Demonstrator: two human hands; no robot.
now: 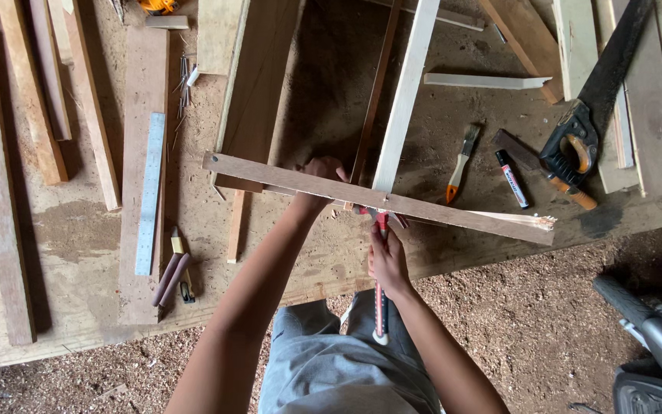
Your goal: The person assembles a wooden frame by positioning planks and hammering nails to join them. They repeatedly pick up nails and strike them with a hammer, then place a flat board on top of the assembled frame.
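Right hand [387, 261] closed around a red hammer [381, 307] handle, head up against the slat [377, 198]. Left hand [322, 172] grips the slat's far edge, pinning it across a pale strip [406, 100] on the desk [78, 253]. Brush [461, 165], marker [512, 179], saw [588, 115] to the right; ruler [149, 192], pliers [176, 272] to the left.

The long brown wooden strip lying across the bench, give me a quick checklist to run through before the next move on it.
1. Long brown wooden strip rests across the bench: ok.
2. Left hand presses on the strip: ok.
3. Right hand grips the red-handled tool just below the strip: ok.
4. Tool tip touching the strip: cannot tell, hidden.
5. Strip's right end intact: not ok, splintered.
6. Black-handled hand saw and black marker pen lie apart from both hands: ok.
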